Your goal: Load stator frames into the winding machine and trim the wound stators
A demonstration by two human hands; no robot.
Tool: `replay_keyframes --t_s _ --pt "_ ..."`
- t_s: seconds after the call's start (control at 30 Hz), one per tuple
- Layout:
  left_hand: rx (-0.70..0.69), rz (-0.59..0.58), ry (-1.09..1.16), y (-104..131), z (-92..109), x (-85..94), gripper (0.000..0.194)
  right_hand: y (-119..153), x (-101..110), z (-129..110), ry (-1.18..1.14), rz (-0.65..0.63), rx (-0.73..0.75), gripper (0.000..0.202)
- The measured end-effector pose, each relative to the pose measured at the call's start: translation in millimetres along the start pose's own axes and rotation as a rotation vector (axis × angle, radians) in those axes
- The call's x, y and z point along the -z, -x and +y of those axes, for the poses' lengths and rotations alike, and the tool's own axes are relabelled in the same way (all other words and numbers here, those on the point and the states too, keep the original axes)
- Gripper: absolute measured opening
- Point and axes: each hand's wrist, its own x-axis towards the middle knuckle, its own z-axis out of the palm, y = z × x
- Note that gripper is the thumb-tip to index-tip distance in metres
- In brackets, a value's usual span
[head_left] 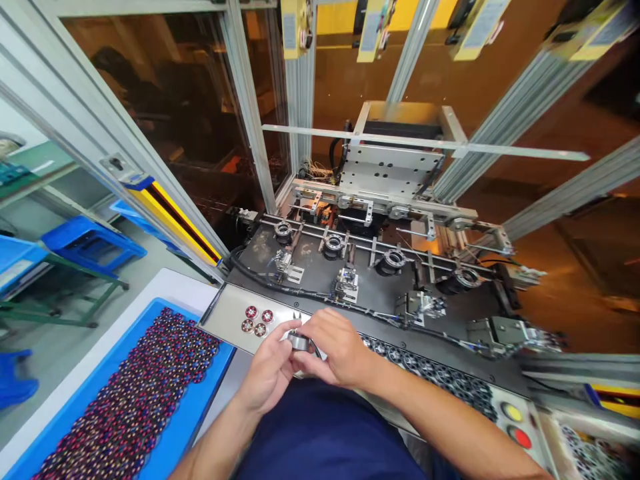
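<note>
My left hand is wrapped round a small grey metal ring part, just above the near edge of the machine. Over it, my right hand holds a dark-handled tool with two pointed tips; the tips stick up past my fingers. Much of the tool is hidden in the hand. Left of my hands, several small round red and metal parts lie on the pale metal ledge.
A blue tray of many small round parts is at the left. Black rings line the ledge at right, near yellow and red buttons. Behind stand four fixtures on a dark plate. Metal posts frame the machine.
</note>
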Motion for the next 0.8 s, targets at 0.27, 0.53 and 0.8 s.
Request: replay_keyframes --t_s 0.27,0.53,0.8 --pt "-0.047 -0.014 0.202 8.7 2.5 -12.4 0.04 0.1 7.1 -11.3 -0.093 0.186 0.037 0.025" --pt "-0.216 0.002 -0.054 9.9 0.8 -0.8 0.037 0.6 24.9 -11.8 -0.36 0.046 -0.135 0.026" --pt "-0.139 -0.148 -0.17 14.8 5.3 11.1 0.035 -12.2 45.7 4.3 -0.855 -0.31 -0.379 0.018"
